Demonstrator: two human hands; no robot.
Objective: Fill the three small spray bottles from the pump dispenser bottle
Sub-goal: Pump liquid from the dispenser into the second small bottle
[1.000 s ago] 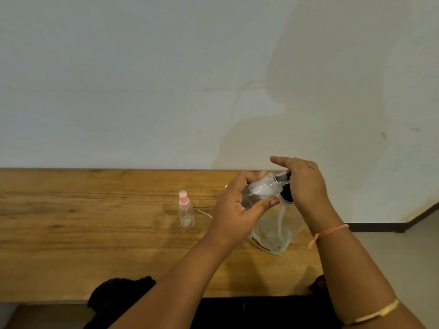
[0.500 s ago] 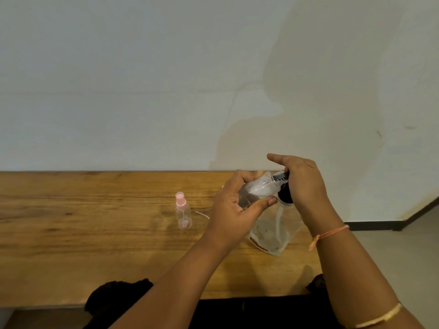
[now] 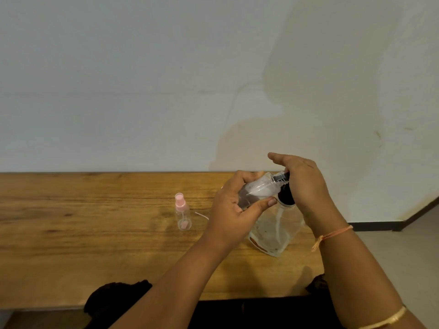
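My left hand (image 3: 234, 210) grips a small clear spray bottle (image 3: 257, 189), tilted with its open neck against the black nozzle of the pump dispenser bottle (image 3: 276, 230). The dispenser is clear with a black pump head and stands on the wooden table (image 3: 95, 233). My right hand (image 3: 301, 186) rests on top of the pump head, fingers curled over it. A second small spray bottle (image 3: 182, 212) with a pink cap stands upright on the table to the left of my hands. A third small bottle is hidden.
A thin white tube (image 3: 202, 215) lies on the table between the pink-capped bottle and my left hand. A plain wall rises right behind the table. The table's right end sits just past the dispenser, with floor beyond.
Both hands keep the same grip; my right hand stays pressed on the pump head. The view has shifted slightly, nothing else moved.
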